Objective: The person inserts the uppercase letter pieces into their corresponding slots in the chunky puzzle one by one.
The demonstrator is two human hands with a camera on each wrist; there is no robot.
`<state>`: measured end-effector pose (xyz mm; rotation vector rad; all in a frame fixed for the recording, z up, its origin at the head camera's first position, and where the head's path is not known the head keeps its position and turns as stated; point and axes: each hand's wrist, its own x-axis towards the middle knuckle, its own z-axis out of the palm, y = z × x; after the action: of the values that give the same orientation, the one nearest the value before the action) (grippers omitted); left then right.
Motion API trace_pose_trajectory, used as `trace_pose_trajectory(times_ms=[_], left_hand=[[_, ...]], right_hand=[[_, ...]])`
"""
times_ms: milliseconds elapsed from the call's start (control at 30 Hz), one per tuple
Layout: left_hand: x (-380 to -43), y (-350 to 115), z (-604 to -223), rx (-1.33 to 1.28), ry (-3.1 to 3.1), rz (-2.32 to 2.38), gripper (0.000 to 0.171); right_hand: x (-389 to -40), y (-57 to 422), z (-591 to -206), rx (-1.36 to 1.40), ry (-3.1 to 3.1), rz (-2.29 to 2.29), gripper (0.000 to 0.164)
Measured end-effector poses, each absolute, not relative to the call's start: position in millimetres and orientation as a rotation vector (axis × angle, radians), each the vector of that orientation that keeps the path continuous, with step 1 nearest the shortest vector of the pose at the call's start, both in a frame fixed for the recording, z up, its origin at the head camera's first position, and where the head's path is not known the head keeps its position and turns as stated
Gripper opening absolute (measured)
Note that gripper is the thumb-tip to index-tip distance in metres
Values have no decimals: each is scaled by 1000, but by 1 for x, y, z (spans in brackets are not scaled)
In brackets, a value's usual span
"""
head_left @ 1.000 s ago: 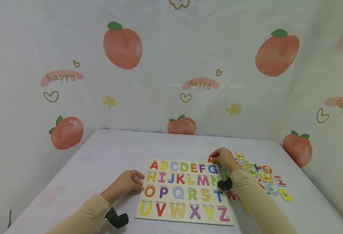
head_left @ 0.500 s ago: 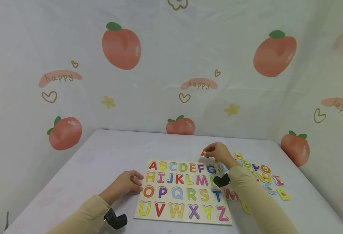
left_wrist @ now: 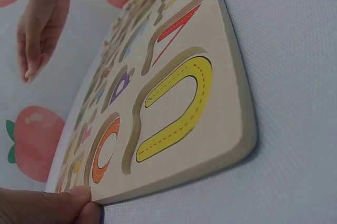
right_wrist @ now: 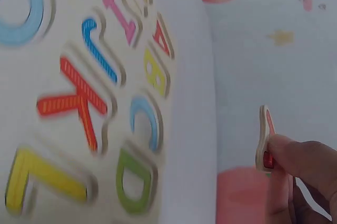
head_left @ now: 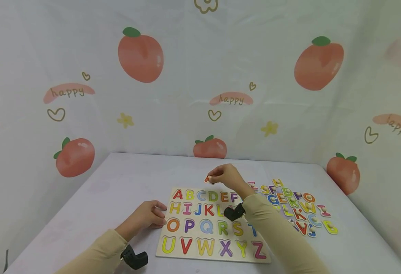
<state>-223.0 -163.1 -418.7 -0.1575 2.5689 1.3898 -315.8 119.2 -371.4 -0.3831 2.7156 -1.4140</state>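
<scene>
A wooden alphabet puzzle board [head_left: 193, 259] with coloured letter recesses lies flat on the white table. My right hand [head_left: 228, 177] pinches a red letter A puzzle piece [head_left: 207, 179] by its knob, in the air beyond the board's far edge. In the right wrist view the same piece [right_wrist: 263, 142] stands nearly edge-on between thumb and fingertips. My left hand [head_left: 149, 215] rests at the board's left edge with relaxed fingers touching it. In the left wrist view its thumb [left_wrist: 47, 203] lies against the board's rim.
Several loose letter pieces with knobs lie scattered right of the board, among them a yellow H [head_left: 277, 182], a red V [head_left: 301, 228] and an orange O [head_left: 309, 197]. A fruit-printed cloth backdrop [head_left: 186, 68] hangs behind the table [head_left: 135, 175].
My right hand has carried the red letter A leftward from the board's far right corner to beyond the middle of its far edge. The left hand stays at the board's edge.
</scene>
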Motion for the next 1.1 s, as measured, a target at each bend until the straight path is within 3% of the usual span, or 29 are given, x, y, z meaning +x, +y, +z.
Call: trace_pose_trajectory(times_ms=[533,1100], left_hand=[[-222,-161,-421,-144,2568,1406,40],[-219,-162,-412,-115,2579,1407,38]], right_hand=[[-306,38,-397,-450,2661,-1344,9],[-309,10,-417,-390,2686,-1396,5]])
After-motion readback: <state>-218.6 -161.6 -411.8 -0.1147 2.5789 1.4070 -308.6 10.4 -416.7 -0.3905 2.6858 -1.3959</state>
